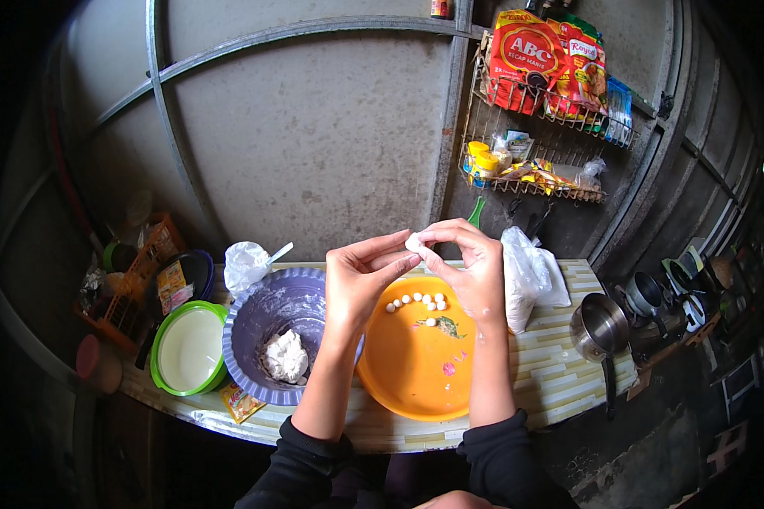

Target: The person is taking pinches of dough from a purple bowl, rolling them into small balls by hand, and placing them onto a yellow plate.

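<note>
Above the orange tray, a small lump of white dough [413,242] is pinched between the fingertips of my right hand [468,257]. My left hand [366,273] meets it from the other side, its fingertips against or very near the lump; whether they grip it I cannot tell. Several white dough balls [426,298] sit in a loose row on the far part of the orange round tray [414,388], which has a floral print. To the left, a purple fluted basin [245,375] has flour-smeared walls and holds a larger mass of white dough [285,356].
Left of the basin stands a green-rimmed container [188,350], with a plastic bag and spoon [248,267] behind the basin. A bag of white powder [521,286] and a steel saucepan [600,324] are at the right. A wire rack [547,184] with packets hangs on the wall.
</note>
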Motion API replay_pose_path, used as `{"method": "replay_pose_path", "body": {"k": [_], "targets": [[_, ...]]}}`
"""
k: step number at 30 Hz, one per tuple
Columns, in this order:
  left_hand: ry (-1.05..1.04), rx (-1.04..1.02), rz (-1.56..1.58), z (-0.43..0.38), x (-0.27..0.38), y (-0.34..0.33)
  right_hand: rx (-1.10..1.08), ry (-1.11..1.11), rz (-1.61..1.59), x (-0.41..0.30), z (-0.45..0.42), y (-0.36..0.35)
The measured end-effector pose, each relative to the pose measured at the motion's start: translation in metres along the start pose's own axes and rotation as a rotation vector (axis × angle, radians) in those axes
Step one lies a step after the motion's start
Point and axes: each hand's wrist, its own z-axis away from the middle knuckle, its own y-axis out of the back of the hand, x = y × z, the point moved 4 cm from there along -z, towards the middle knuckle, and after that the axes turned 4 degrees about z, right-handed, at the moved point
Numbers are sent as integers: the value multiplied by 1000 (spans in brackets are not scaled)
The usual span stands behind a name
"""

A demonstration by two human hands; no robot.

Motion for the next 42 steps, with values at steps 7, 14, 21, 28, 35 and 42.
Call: {"method": "replay_pose_path", "body": {"k": [7, 14, 21, 28, 35, 42], "targets": [[-10, 0, 1, 1, 1, -3, 24, -13, -6, -1, 0, 0], [-29, 11, -2, -1, -2, 0, 2, -8, -48, 1, 0, 0], [-46, 32, -15, 0, -2, -2, 72, 31, 38, -1, 0, -3], [-49, 29, 1, 0, -2, -3, 123, 12, 50, 1, 1, -6], [-62, 25, -12, 0, -2, -3, 108, 37, 69, 0, 1, -4], [-46, 25, 2, 0, -3, -3, 122, -20, 15, 4, 2, -4]]}}
